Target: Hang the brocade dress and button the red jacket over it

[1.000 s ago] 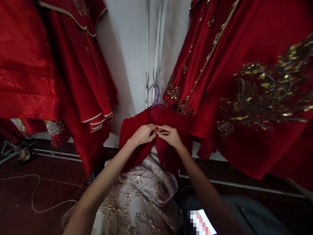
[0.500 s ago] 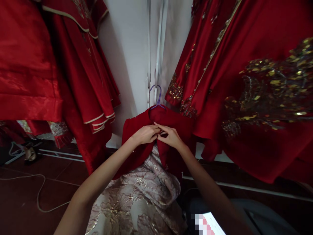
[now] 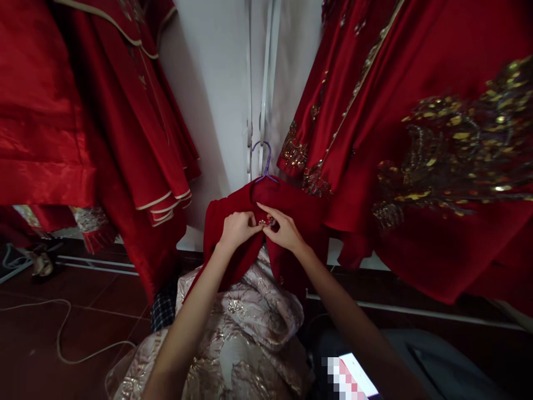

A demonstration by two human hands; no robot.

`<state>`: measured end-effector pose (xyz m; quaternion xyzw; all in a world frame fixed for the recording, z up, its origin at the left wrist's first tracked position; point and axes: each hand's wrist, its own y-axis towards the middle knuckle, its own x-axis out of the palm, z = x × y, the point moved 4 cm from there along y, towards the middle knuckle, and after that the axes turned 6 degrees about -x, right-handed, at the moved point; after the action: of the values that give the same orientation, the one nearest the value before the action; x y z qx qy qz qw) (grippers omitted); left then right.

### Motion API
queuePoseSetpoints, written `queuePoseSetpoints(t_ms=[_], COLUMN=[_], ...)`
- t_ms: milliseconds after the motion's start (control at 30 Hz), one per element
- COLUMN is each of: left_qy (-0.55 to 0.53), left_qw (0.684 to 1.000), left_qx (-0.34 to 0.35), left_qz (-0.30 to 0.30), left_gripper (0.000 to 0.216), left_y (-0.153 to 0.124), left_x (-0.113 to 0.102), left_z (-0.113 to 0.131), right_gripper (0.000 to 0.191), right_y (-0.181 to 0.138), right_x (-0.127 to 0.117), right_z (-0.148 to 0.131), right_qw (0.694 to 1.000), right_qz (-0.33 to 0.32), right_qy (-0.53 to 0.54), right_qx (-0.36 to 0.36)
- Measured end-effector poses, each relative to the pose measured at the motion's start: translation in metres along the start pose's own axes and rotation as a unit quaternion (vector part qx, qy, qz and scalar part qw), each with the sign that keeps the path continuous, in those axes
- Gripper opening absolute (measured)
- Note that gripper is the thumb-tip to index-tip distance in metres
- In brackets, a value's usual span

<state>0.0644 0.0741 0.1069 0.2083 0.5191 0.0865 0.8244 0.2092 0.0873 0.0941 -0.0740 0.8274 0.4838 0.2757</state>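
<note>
A dark red jacket (image 3: 306, 214) hangs in front of me on a purple hanger (image 3: 267, 166). At its front opening, just below the neckline, a small beaded ornament (image 3: 270, 220) shows between my hands. My left hand (image 3: 239, 229) is closed on the jacket's front edge, its thumb reaching to the ornament. My right hand (image 3: 285, 230) grips the opposite edge with the thumb low, while the index finger stretches up and left across the cloth. The exact fastening under the fingers is hidden. Pale pink and gold brocade fabric (image 3: 237, 328) bunches below the jacket.
Red garments (image 3: 162, 150) hang on the left, and red sequinned garments (image 3: 449, 239) on the right. White metal uprights (image 3: 265, 83) stand by the wall behind the hanger. A white cable (image 3: 62, 333) lies on the tiled floor. A lit phone screen (image 3: 358, 375) is at lower right.
My left hand has turned more upright and its fingers have curled in. My right thumb and index finger have spread wider, so the ornament between the hands now shows.
</note>
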Motion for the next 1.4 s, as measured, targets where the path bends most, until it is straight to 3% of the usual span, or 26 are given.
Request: queuePoseSetpoints(t_ms=[133, 200, 300, 433, 533, 700, 800, 900, 1000, 1167, 1300, 1400], left_qy=[-0.09, -0.138, -0.17, -0.23, -0.232, -0.156, -0.177, -0.237, -0.331, -0.47, -0.523, -0.532], left_qw=[0.995, 0.989, 0.979, 0.962, 0.955, 0.961, 0.962, 0.954, 0.927, 0.856, 0.818, 0.811], left_qx=[-0.043, -0.05, -0.097, -0.142, -0.183, -0.226, -0.204, -0.169, -0.148, -0.194, -0.211, -0.214], left_qz=[-0.017, 0.005, 0.061, 0.041, 0.022, 0.021, 0.035, 0.076, 0.098, 0.092, 0.113, 0.116], left_gripper=[0.022, 0.026, 0.036, 0.039, 0.035, 0.04, 0.033, 0.031, 0.028, 0.023, 0.025, 0.027], left_y=[-0.016, -0.035, -0.067, -0.086, -0.087, -0.089, -0.088, -0.085, -0.081, -0.076, -0.077, -0.079], left_x=[0.007, 0.012, 0.022, 0.043, 0.052, 0.043, 0.031, 0.027, 0.034, 0.047, 0.046, 0.046], left_z=[-0.007, -0.014, -0.039, -0.08, -0.098, -0.088, -0.071, -0.06, -0.056, -0.063, -0.07, -0.075], right_gripper=[0.064, 0.065, 0.058, 0.04, 0.028, 0.028, 0.025, 0.024, 0.024, 0.022, 0.025, 0.027], right_y=[-0.014, -0.03, -0.063, -0.102, -0.117, -0.106, -0.087, -0.068, -0.049, -0.026, -0.024, -0.028], right_x=[0.002, 0.003, 0.003, 0.003, -0.005, -0.043, -0.067, -0.072, -0.049, 0.025, 0.073, 0.086], right_z=[0.001, 0.004, 0.006, 0.01, 0.013, -0.006, -0.034, -0.062, -0.075, -0.058, -0.039, -0.032], right_qw=[0.996, 0.99, 0.982, 0.973, 0.958, 0.948, 0.957, 0.958, 0.953, 0.958, 0.975, 0.974], right_qz=[0.034, 0.056, 0.074, 0.031, 0.034, 0.059, 0.043, 0.03, 0.038, 0.09, 0.042, 0.025], right_qy=[0.068, 0.1, 0.092, 0.081, 0.113, 0.159, 0.183, 0.214, 0.252, 0.21, 0.135, 0.143], right_qx=[0.04, 0.081, 0.145, 0.213, 0.261, 0.269, 0.222, 0.186, 0.166, 0.17, 0.171, 0.176])
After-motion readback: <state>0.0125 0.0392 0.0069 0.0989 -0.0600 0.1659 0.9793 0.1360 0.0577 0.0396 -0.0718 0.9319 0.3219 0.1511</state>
